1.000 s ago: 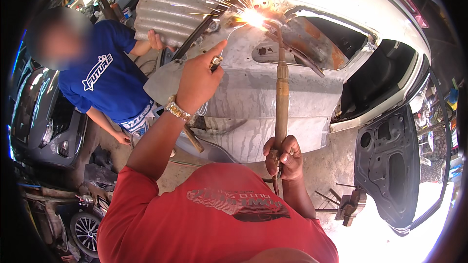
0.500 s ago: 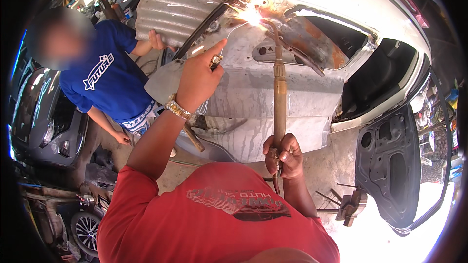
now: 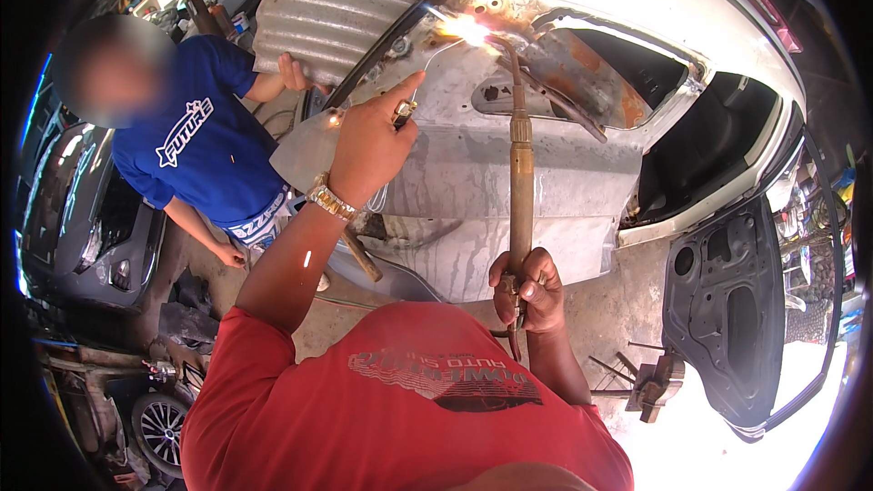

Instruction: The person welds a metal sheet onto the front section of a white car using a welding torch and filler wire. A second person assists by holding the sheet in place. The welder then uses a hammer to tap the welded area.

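Sparks: The bright fan that sprays up and left a second earlier dwindles to scattered flecks (image 3: 306, 259), one across the left forearm (image 3: 280, 284), another before a co-worker's blue shirt (image 3: 209, 184), more near the left hand (image 3: 371, 147).
Glow: The hot spot (image 3: 466, 30) shrinks, and a thin bluish-white streak (image 3: 436, 13) now juts from its upper left.
Corrugated sheet: Spark trails clear from the ribbed sheet (image 3: 346, 18) and the dark frame (image 3: 377, 59) beside it.
Torch: The brass-coloured torch (image 3: 520, 191) stands slightly farther left than a second ago.
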Demonstrator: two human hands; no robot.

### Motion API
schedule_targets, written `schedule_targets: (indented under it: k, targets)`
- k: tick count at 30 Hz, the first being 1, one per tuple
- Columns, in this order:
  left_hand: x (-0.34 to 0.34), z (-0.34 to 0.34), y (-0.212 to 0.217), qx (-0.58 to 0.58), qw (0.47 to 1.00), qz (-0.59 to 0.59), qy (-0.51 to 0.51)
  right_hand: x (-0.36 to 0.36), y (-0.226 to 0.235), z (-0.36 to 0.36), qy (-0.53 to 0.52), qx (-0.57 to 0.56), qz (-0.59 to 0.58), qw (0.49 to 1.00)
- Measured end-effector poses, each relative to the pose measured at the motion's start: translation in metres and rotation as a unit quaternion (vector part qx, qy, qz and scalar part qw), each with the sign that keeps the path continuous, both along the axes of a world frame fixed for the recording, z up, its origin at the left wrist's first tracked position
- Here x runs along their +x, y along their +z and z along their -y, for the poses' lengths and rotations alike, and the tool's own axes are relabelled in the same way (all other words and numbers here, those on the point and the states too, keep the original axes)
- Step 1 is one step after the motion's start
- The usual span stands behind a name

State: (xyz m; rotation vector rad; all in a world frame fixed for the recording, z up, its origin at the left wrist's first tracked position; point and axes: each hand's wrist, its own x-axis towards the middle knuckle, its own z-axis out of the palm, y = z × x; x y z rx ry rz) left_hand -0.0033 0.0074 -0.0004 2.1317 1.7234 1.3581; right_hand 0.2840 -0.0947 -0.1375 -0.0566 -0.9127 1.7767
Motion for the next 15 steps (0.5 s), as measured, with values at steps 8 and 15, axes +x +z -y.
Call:
schedule_targets:
  k: [8, 15]
  targets:
    - [-0.0006, -0.0008, -0.0001, 0.007, 1.0, 0.003, -0.006, -0.0004, -0.0005, 0.0004, 0.002, -0.004, -0.003, 1.0]
    - [-0.0004, 0.0004, 0.0002, 0.0, 1.0, 0.0, 0.0, -0.0001, -0.0022, 0.0002, 0.0, -0.003, -0.006, 1.0]
